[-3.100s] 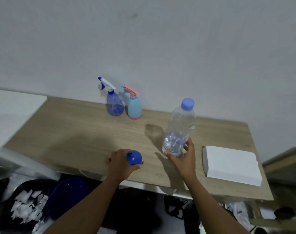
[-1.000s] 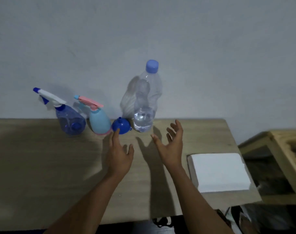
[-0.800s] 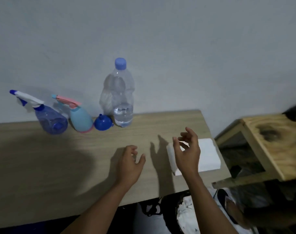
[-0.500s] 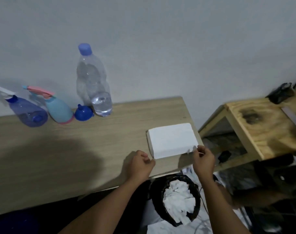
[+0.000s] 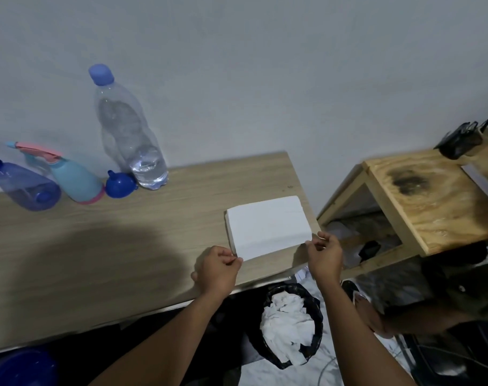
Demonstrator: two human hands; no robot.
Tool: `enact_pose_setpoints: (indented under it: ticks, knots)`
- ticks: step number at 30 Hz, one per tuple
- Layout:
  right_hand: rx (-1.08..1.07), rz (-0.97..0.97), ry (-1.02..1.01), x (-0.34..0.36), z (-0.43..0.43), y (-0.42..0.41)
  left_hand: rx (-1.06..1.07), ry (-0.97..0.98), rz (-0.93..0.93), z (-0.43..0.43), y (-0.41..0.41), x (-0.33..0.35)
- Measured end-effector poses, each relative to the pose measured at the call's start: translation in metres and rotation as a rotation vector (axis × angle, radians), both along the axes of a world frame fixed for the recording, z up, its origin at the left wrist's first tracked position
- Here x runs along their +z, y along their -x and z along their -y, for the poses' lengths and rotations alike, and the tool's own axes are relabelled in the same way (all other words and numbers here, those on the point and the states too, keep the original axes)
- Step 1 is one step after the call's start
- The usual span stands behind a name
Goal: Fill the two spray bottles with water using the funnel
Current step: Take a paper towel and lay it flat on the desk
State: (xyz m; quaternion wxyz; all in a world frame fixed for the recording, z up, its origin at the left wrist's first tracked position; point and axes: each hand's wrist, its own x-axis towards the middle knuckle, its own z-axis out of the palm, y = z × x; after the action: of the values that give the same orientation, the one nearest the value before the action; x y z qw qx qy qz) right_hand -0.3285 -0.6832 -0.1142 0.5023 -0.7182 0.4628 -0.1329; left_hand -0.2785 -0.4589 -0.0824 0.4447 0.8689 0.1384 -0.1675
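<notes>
Spray bottles, two: one translucent purple spray bottle (image 5: 25, 188) and one light-blue spray bottle (image 5: 76, 179) with pink trigger and pink base, side by side along the far edge of the wooden table (image 5: 98, 246), toward its far left, trigger heads fitted. Funnel (image 5: 120, 187), blue, one: wide end down on the table at the same far edge, between the light-blue spray bottle and the water bottle (image 5: 131, 135), just beside both. Water bottle, clear plastic, one: upright against the wall, blue cap on, water in its lower part only. Stack of white paper (image 5: 268, 224), one: flat near the table's near right corner. Left hand (image 5: 219, 270): fingers curled, thumb and forefinger pinching the stack's near left corner. Right hand (image 5: 325, 254): fingers curled likewise, pinching the near right corner (whether one sheet or several is gripped cannot be told). Neither hand is near the bottles or funnel. Waste bin (image 5: 290, 327), black-lined, one: on the floor below the table's near right corner, holding white paper scraps. Plywood stand (image 5: 432, 201), one: right of the table, dark scorch-like mark on top, a black object (image 5: 460, 140) at its far edge.
</notes>
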Motion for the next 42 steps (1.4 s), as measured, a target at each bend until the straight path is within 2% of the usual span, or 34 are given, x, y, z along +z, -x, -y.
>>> enact_pose_setpoints:
  ticks: [5, 11, 22, 27, 29, 35, 42]
  knots:
    - [-0.065, 0.027, 0.008, 0.006, -0.002, -0.001, 0.01, 0.267, -0.002, -0.005, 0.005, 0.004]
    - [-0.07, 0.149, 0.011, 0.043, -0.008, 0.0, 0.021, 0.39, 0.099, -0.008, 0.005, 0.018]
    - [0.116, 0.323, -0.026, 0.11, -0.011, -0.03, 0.097, 0.617, 0.226, -0.014, -0.036, 0.079]
    - [0.194, 0.426, 0.019, 0.139, -0.039, -0.049, 0.127, 0.636, 0.34, -0.043, -0.058, 0.105]
    - [0.235, 0.458, 0.029, 0.145, -0.058, -0.055, 0.137, 0.637, 0.328, -0.062, -0.064, 0.107]
    - [0.385, 0.449, -0.042, 0.141, -0.131, -0.075, 0.228, 0.732, 0.105, -0.14, -0.062, 0.1]
    - [0.504, 0.422, -0.085, 0.132, -0.25, -0.092, 0.365, 0.788, 0.087, -0.257, -0.057, 0.1]
